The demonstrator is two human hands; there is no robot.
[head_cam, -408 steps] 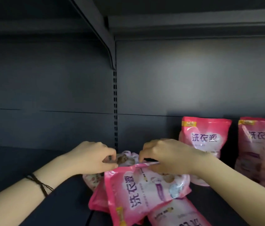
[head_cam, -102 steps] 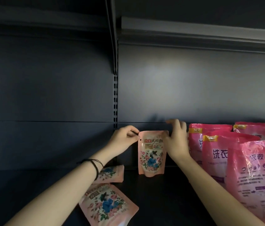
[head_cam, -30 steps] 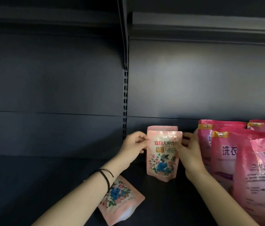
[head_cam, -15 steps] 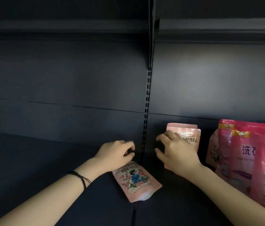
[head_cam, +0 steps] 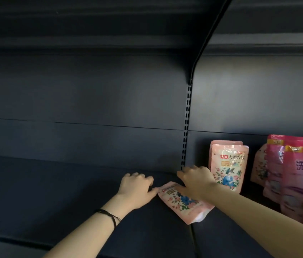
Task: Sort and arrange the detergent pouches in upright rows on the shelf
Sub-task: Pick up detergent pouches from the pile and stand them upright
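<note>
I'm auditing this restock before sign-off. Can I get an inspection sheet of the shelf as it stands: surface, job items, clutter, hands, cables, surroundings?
Surface: dark shelf, two panels meeting at a seam.
Job's things: flat pouch lying face up; two floral pouches upright, one behind the other; pink pouches standing at right.
Clutter: nothing seen.
Hands: left hand touches the flat pouch's corner with its thumb; right hand lies over its top edge; grip unclear.
Cables: nothing seen.
Surroundings: dark back panel, slotted post.
</note>
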